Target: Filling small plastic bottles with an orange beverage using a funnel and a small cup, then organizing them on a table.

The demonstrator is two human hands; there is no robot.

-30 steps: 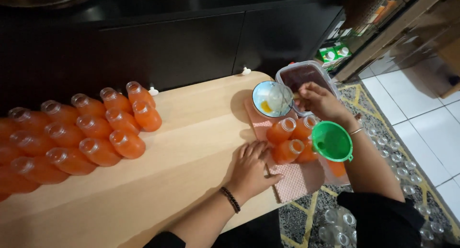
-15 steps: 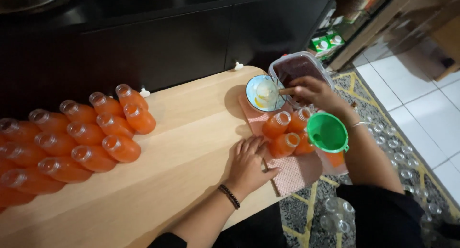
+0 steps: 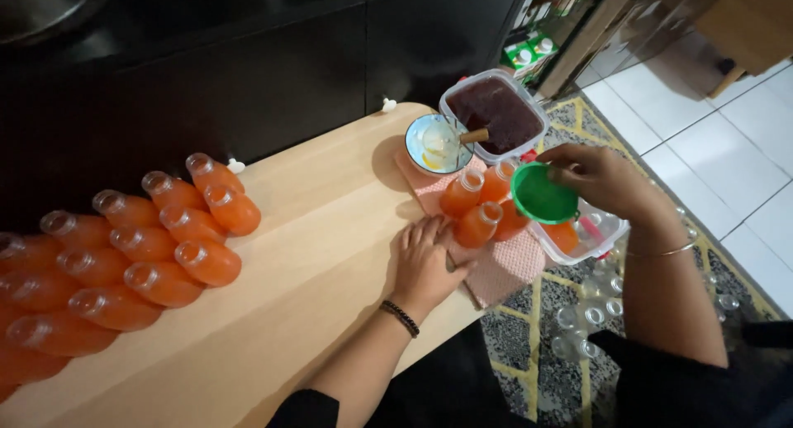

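Note:
My left hand rests flat on the wooden table, its fingers against the base of an open bottle of orange drink. Two more open orange bottles stand beside it on a pink cloth. My right hand grips the rim of a green funnel held over the bottles. Behind them are a small blue-rimmed bowl with a wooden-handled utensil and a plastic tub of dark red pulp.
Several filled orange bottles lie on their sides in rows at the table's left. A clear container sits under my right wrist. Empty bottles lie on the patterned rug below. A dark cabinet backs the table.
My right hand left the bowl and tub area and took hold of the green funnel. My left hand stayed on the table by the bottles.

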